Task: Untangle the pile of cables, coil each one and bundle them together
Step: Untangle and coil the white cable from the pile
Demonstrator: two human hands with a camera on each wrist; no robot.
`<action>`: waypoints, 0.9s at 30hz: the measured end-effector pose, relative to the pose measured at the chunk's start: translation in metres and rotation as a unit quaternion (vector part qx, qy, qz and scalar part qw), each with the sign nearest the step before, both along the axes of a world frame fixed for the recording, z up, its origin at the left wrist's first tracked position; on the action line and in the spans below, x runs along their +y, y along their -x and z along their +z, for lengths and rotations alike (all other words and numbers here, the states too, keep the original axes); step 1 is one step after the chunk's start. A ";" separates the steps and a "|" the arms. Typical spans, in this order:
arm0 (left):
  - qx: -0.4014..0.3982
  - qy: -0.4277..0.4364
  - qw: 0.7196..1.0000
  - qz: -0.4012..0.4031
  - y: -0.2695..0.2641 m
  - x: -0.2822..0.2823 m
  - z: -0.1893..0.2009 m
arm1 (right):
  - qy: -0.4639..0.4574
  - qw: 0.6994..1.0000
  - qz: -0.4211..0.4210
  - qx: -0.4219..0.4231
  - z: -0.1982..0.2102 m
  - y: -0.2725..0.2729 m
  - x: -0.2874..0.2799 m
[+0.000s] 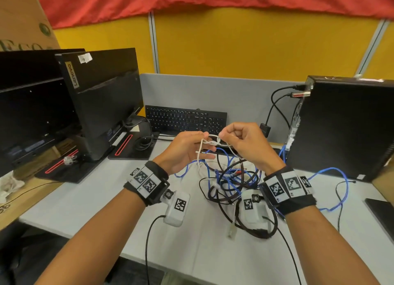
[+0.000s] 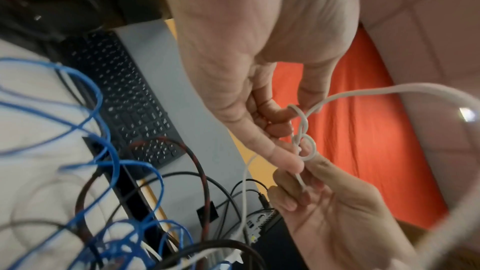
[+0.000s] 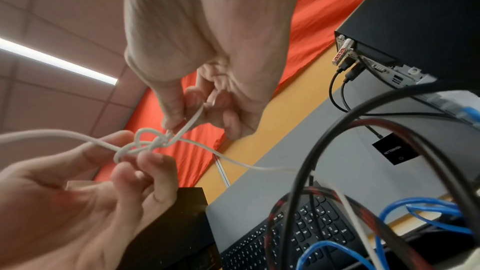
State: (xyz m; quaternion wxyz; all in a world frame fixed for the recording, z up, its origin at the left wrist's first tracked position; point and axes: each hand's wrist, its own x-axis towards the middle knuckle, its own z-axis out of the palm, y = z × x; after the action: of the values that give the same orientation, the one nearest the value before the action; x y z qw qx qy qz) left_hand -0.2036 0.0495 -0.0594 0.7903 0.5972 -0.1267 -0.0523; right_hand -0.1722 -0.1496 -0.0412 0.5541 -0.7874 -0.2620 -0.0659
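Note:
A thin white cable (image 1: pixel 213 142) is tied in a loose knot, held up above the desk between both hands. My left hand (image 1: pixel 203 138) pinches the knot's left loops with thumb and fingertips, its lower fingers stretched out. My right hand (image 1: pixel 221 135) pinches the strand on the knot's right side. The left wrist view shows the knot (image 2: pixel 303 145) between the left fingers (image 2: pixel 275 122) and the right hand (image 2: pixel 324 202). In the right wrist view the knot (image 3: pixel 145 143) sits below the right thumb (image 3: pixel 171 114). Under the hands lies a tangled pile (image 1: pixel 230 182) of blue, black and red-black cables.
A black keyboard (image 1: pixel 185 120) leans at the back of the grey desk (image 1: pixel 96 199). Monitors (image 1: pixel 102 101) stand to the left and a black PC tower (image 1: pixel 345 124) to the right, with a blue cable (image 1: pixel 332 171) running to it. A cardboard box (image 1: pixel 25 191) borders the desk's left edge.

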 end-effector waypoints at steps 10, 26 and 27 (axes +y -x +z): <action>-0.004 0.048 0.999 -0.020 -0.007 0.000 -0.005 | 0.014 0.999 0.017 -0.023 0.009 0.001 -0.003; 0.047 -0.033 0.986 0.155 -0.013 -0.007 -0.009 | 0.185 0.935 -0.086 -0.290 -0.018 -0.015 0.009; -0.028 -0.108 0.973 0.201 -0.013 -0.005 -0.011 | 0.194 0.940 -0.095 -0.264 -0.018 -0.017 0.009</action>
State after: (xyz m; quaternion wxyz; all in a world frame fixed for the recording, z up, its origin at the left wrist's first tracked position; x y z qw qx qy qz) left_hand -0.1910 0.0444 -0.0705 0.7118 0.6934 -0.0197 0.1105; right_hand -0.1555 -0.1404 -0.0592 0.2924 -0.8554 -0.3302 -0.2718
